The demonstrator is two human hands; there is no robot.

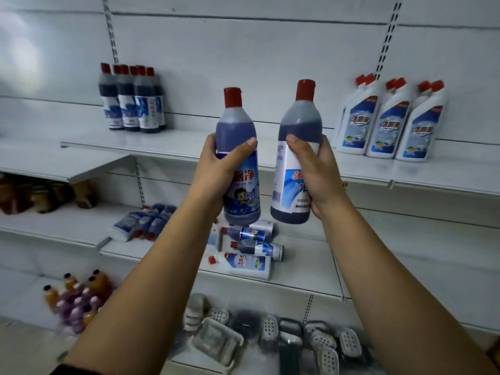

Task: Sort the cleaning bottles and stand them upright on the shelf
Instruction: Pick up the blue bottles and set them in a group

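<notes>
My left hand [216,169] grips a blue bottle with a red cap [238,125], held upright in the air in front of the upper shelf [173,147]. My right hand [316,169] grips a second, darker blue bottle with a red cap [299,123], also upright, just to its right. On the upper shelf, several dark blue bottles [132,104] stand in a group at the left, and several white angled-neck bottles [392,123] stand at the right. On the shelf below, more bottles lie on their sides in two heaps [251,250] [146,220].
Brown jars [46,193] stand on a left shelf under the upper one. Orange and purple bottles [78,301] sit at the lower left. Soap dishes and plastic trays [270,339] fill the bottom shelf. Slotted uprights run up the white back wall.
</notes>
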